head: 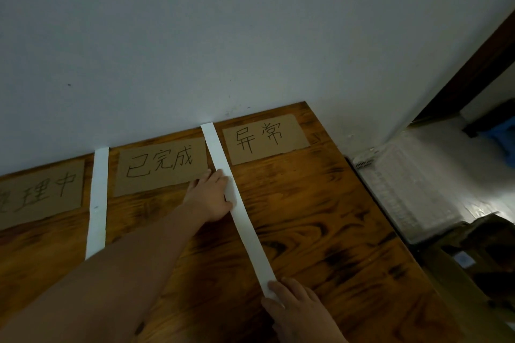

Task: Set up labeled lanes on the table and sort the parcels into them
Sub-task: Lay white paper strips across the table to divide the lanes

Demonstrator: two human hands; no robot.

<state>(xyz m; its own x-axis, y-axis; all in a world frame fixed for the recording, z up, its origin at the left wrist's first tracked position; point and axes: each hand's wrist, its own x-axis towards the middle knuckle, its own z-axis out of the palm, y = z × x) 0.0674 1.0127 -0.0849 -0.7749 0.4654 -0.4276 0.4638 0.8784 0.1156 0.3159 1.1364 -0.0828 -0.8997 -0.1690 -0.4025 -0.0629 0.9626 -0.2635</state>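
Laying a white strip (245,231) as lane divider: left grip (209,195) presses it flat-fingered, right grip (295,309) pinches its 6 o'clock end; next, smooth it onto the surface (320,217).

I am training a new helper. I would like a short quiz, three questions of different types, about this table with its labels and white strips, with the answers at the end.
1. True or false: the left hand presses flat on the white strip that runs between the 已完成 label and the 异常 label.
2. Counting the cut-off label at the left edge, how many cardboard labels lie on the table? A) two B) three C) four
3. Fill in: the right hand is at the ____ end of that strip (near or far).

Key: 1 true; 2 B; 3 near.
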